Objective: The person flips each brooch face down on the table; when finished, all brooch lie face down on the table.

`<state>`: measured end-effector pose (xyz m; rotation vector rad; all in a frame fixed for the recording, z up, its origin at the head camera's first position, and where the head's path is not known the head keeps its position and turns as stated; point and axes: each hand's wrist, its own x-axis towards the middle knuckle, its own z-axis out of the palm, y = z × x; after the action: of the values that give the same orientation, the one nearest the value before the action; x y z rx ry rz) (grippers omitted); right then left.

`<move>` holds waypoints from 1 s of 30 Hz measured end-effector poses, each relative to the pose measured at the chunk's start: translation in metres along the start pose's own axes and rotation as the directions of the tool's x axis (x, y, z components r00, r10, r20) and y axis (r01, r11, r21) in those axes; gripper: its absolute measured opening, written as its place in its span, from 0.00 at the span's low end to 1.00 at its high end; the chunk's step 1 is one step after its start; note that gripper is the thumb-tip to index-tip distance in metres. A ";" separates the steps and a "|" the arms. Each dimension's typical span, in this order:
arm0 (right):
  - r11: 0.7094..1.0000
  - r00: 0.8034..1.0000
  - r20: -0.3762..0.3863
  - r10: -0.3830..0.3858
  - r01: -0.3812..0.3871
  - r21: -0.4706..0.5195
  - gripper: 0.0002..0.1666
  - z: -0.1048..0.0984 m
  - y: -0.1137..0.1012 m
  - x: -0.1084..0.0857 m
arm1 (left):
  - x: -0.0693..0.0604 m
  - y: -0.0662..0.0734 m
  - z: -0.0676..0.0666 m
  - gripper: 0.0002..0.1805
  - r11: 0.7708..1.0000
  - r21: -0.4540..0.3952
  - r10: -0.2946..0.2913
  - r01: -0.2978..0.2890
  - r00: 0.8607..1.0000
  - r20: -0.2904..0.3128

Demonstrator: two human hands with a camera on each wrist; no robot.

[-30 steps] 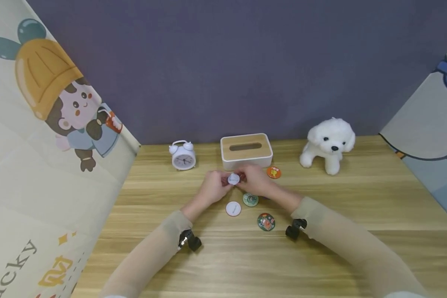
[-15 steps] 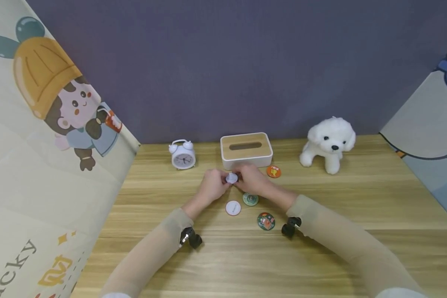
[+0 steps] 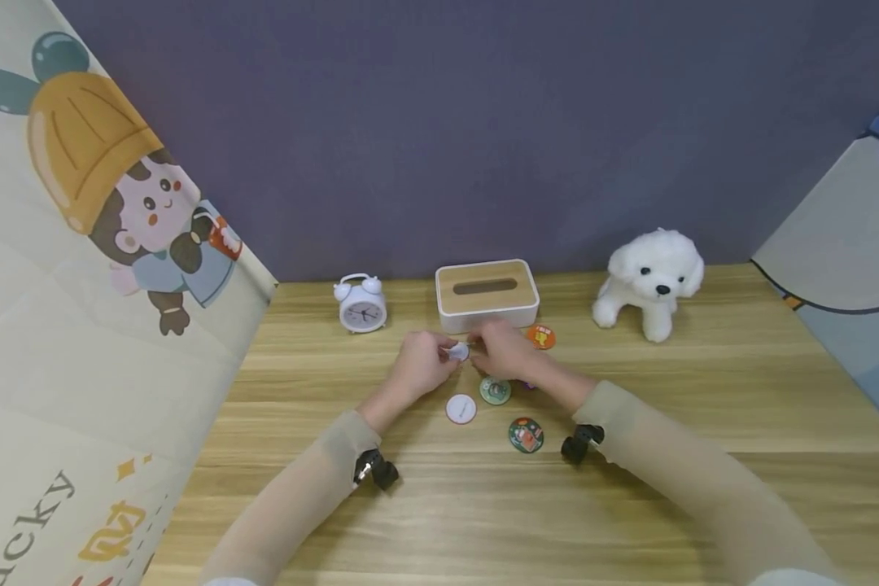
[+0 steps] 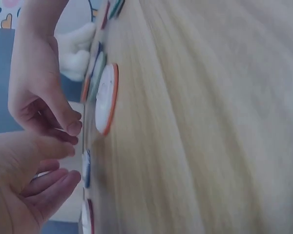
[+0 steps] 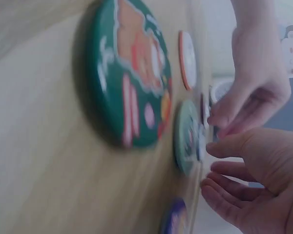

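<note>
In the head view a white-backed round badge (image 3: 457, 352) sits between my hands, in front of the tissue box. It shows as a blue-rimmed badge (image 4: 87, 168) on the tabletop in the left wrist view. My left hand (image 3: 422, 364) is at its left, thumb and fingers spread with a gap between them. Just right of it, my right hand (image 3: 504, 350) has its thumb apart from loosely bent fingers, and I see nothing in them. Whether fingertips touch the badge I cannot tell. Nearer me lie a white badge (image 3: 461, 408), a pale green badge (image 3: 495, 391) and a dark green badge (image 3: 526, 435).
Behind the hands stands a white tissue box (image 3: 487, 297) with a wooden lid. An alarm clock (image 3: 362, 305) is at its left, a plush white dog (image 3: 652, 281) at its right. An orange badge (image 3: 540, 337) and a partly covered purple badge (image 5: 176, 218) lie by the right arm.
The small white-backed badge was held between both hands' fingers; now it sits lower, between them. My right hand has shifted slightly right, and the fingers have parted.
</note>
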<state>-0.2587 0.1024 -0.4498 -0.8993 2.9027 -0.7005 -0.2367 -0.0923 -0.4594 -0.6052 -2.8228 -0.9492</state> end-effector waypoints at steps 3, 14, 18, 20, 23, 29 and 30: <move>1.000 1.000 0.012 -0.014 0.014 0.007 0.17 -0.011 0.008 -0.010 | -0.003 0.009 0.000 0.15 0.998 -0.028 0.062 -0.060 0.997 0.052; 0.995 0.993 0.072 -0.095 0.091 0.051 0.13 -0.026 0.019 -0.052 | -0.018 0.037 0.001 0.23 0.992 -0.084 0.110 -0.091 0.959 0.262; 0.994 0.990 0.106 -0.089 0.080 0.079 0.14 -0.024 0.015 -0.065 | -0.021 0.039 0.005 0.25 0.994 -0.070 0.101 -0.086 0.957 0.271; 0.993 0.989 0.115 -0.094 0.085 0.082 0.15 -0.022 0.011 -0.071 | -0.021 0.039 0.008 0.24 0.995 -0.075 0.090 -0.072 0.959 0.269; 0.993 0.988 0.116 -0.102 0.095 0.065 0.17 -0.020 0.005 -0.077 | -0.022 0.037 0.012 0.22 0.994 -0.092 0.074 -0.050 0.958 0.278; 0.996 0.993 0.092 -0.081 0.077 0.039 0.19 -0.016 0.001 -0.079 | -0.023 0.036 0.020 0.16 0.996 -0.066 0.073 -0.058 0.962 0.262; 0.996 0.993 0.089 -0.076 0.072 0.047 0.19 -0.016 0.002 -0.078 | -0.023 0.036 0.020 0.16 0.996 -0.061 0.074 -0.060 0.964 0.255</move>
<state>-0.1966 0.1525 -0.4449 -1.0100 2.7771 -0.7056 -0.2009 -0.0618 -0.4601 -0.8854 -2.9840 -1.0025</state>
